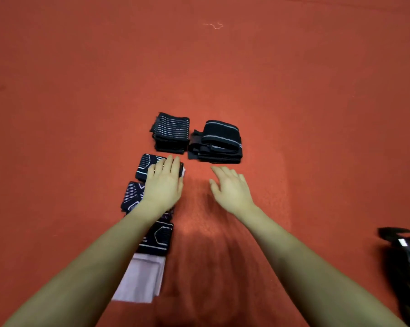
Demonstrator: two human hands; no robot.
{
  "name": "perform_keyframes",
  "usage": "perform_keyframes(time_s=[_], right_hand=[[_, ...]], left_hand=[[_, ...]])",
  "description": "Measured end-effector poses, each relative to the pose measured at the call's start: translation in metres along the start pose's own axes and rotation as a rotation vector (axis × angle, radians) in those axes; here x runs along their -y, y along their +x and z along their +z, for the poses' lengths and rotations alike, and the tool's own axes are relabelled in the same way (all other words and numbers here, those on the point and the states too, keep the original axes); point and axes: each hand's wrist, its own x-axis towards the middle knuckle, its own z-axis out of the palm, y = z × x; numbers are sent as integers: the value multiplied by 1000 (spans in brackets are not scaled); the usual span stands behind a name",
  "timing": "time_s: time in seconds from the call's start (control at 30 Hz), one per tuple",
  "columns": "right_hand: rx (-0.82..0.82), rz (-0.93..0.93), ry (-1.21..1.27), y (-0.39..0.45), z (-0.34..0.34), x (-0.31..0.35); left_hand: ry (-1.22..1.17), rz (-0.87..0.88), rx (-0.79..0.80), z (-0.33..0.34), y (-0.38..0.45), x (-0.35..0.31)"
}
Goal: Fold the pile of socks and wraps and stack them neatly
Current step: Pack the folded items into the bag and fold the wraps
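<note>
On the red cloth lie two neat stacks: black wraps with thin white stripes (172, 133) at the back left and broader black wraps with grey bands (219, 142) to their right. In front of them a row of folded dark patterned socks runs toward me: one (147, 167) under my left hand (164, 185), which presses flat on it with straight fingers, another (132, 195) beside my wrist, and a third (160, 239) partly under my forearm. My right hand (230, 188) hovers open above bare cloth, holding nothing.
A pale pink folded piece (142, 279) lies nearest me in the row. A dark heap of unfolded items (407, 267) sits at the right edge. A white thread (213, 25) lies far back on the red cloth (293, 102).
</note>
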Motion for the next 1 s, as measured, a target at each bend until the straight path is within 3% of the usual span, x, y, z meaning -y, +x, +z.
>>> perform_keyframes(time_s=[0.23,0.43,0.77,1.0], right_hand=[[192,-26,106,71,30,40],[299,-71,45,107,61,51],[270,-23,35,99,78,39],[140,7,105,69,80,20]], left_hand=[[178,-243,140,20,40,60],[114,-232,292,42,57,78],[-6,-29,167,48,53,80],[-69,91,23,62,48,55]])
